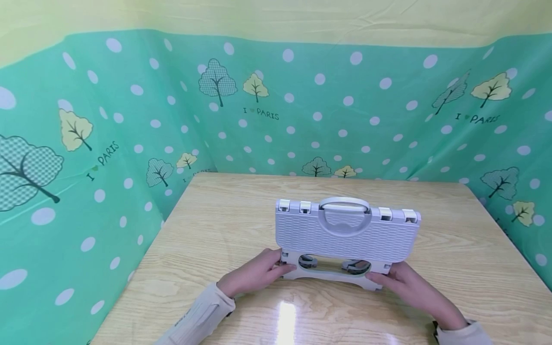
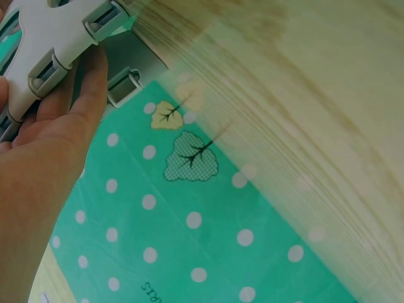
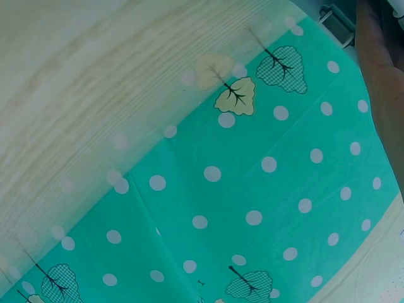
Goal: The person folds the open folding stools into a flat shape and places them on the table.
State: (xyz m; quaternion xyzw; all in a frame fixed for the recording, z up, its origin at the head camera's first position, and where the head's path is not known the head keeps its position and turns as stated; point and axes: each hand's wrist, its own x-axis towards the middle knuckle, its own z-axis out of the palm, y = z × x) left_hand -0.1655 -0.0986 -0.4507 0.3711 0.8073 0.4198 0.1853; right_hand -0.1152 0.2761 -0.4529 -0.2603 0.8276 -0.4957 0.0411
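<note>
A pale plastic folding stool [image 1: 345,244] stands tilted on the wooden table, its woven-textured top panel turned up and a carry handle [image 1: 345,200] along the upper edge. Below that panel a leg frame [image 1: 327,275] with cut-out openings is partly folded out. My left hand [image 1: 258,274] grips the frame's left end, thumb in front. At the other end my right hand [image 1: 407,287] holds the frame the same way, its fingers largely hidden behind. The left wrist view shows the left hand [image 2: 69,120] under the hinged leg; only an edge of the right hand [image 3: 382,76] appears in the right wrist view.
The wooden table [image 1: 215,215] extends around the stool on all sides. Behind it and at both sides hangs a green cloth [image 1: 258,139] with dots and trees. A bright light reflection lies on the table's front part.
</note>
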